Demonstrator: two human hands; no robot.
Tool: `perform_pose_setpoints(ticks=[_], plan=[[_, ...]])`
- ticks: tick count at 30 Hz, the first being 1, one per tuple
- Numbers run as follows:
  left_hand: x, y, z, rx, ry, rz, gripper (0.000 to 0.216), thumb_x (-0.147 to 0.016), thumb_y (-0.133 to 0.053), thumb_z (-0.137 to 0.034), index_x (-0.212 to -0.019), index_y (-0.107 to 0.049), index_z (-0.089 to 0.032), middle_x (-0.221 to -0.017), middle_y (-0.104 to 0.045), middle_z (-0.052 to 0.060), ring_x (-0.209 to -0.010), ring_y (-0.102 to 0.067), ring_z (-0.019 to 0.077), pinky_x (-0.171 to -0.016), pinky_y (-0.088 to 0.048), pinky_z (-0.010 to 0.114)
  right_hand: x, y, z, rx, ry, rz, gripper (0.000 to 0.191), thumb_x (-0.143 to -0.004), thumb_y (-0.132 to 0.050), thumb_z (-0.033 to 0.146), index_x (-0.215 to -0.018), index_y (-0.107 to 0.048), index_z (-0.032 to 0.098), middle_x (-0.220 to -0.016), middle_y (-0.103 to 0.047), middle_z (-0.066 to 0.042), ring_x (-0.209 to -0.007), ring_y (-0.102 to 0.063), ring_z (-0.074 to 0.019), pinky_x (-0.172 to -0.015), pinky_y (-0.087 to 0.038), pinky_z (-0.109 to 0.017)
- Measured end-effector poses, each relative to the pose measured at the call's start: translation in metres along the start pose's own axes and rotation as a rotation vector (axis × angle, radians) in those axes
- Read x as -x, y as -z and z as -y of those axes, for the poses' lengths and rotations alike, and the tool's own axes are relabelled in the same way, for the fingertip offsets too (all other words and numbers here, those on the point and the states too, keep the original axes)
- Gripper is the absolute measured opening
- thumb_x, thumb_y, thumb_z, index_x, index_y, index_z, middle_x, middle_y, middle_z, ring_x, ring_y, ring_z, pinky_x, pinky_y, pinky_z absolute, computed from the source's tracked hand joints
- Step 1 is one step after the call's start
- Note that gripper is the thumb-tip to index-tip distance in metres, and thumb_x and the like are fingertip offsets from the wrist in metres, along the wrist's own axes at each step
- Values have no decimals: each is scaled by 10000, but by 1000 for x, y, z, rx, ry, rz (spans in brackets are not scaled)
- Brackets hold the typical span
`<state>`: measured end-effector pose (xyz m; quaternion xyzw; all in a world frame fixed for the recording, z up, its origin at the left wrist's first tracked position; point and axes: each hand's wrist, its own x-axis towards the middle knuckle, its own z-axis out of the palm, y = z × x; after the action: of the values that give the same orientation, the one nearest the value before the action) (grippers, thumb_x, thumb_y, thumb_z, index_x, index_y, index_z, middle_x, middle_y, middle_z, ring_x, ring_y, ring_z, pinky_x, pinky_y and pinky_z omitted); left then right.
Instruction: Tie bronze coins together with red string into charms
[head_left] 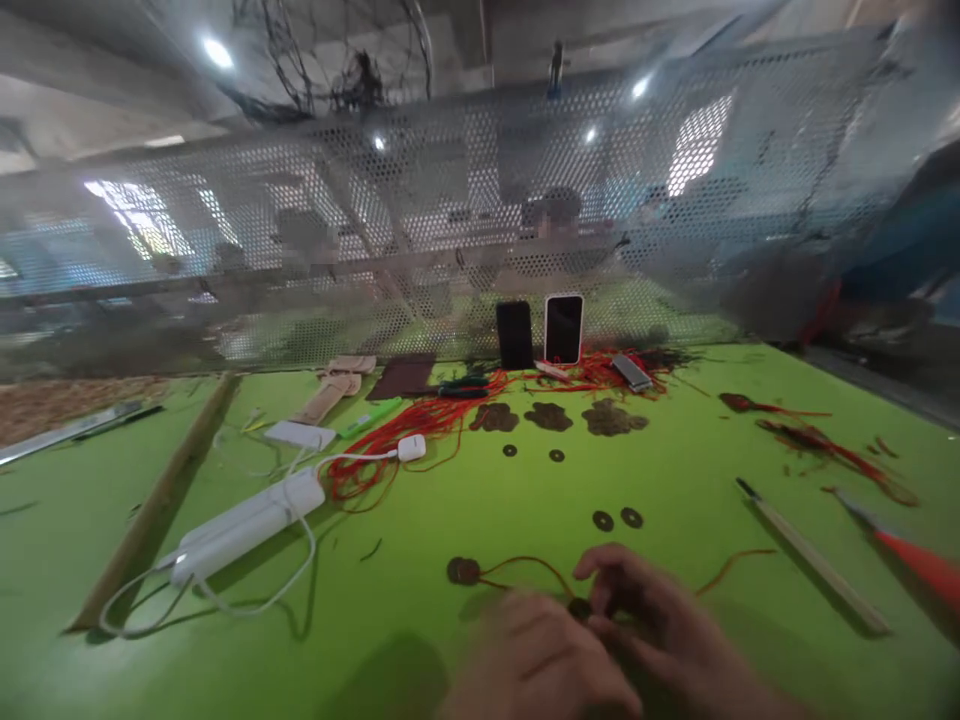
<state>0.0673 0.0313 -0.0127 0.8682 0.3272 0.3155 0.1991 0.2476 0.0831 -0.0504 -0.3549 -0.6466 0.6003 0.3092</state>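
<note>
One dark coin (579,608) between left hand (544,655) and right hand (649,605).

The left hand (544,655), at the bottom of the frame just right of centre, is bare and blurred, its back a broad, rounded shape with soft outlines and faint ridges at the knuckles. The right hand (664,615), further towards the lower right, is bare too and a little sharper, with slim fingers and a wrist (731,680) uncovered down to the frame's lower edge. Nails and creases are too smeared to tell.
</note>
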Motion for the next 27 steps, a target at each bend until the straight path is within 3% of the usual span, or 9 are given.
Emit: perform_pose_setpoints(ticks=[2, 4, 11, 27], plan=[[-2, -3, 5, -72, 43, -187, 214, -820, -593, -244, -1027, -558, -203, -925, -656, 61, -870, -599, 209, -754, -509, 372, 5, 0, 5, -5, 26, 28, 271, -833, -600, 347, -1059, -501, 234, -821, -604, -14, -796, -605, -148, -722, -495, -271], [-5, -6, 6, -101, 88, -296, 261, -757, -659, -231, -994, -554, -194, -896, -651, 40, -840, -604, 190, -744, -510, 345, 7, 0, 10, 25, 53, 42, 262, -836, -600, 314, -1058, -481, 239, -815, -611, -9, -792, -607, -141, -722, -500, -263], [-10, -7, 5, -51, 223, -257, 230, -773, -646, -173, -992, -583, -203, -942, -645, 35, -876, -602, 168, -740, -522, 305, 4, 6, 20, 27, 92, 43, 265, -833, -603, 252, -1059, -466, 232, -795, -605, 6, -776, -614, -118, -719, -510, -240], [-14, 0, 7, 9, 261, -295, 173, -760, -678, -147, -914, -603, -171, -880, -639, 19, -751, -610, 107, -649, -557, 223, 2, 15, 25, -22, 69, 4, 263, -832, -615, 278, -1064, -502, 230, -828, -600, -5, -775, -616, -124, -716, -520, -256]])
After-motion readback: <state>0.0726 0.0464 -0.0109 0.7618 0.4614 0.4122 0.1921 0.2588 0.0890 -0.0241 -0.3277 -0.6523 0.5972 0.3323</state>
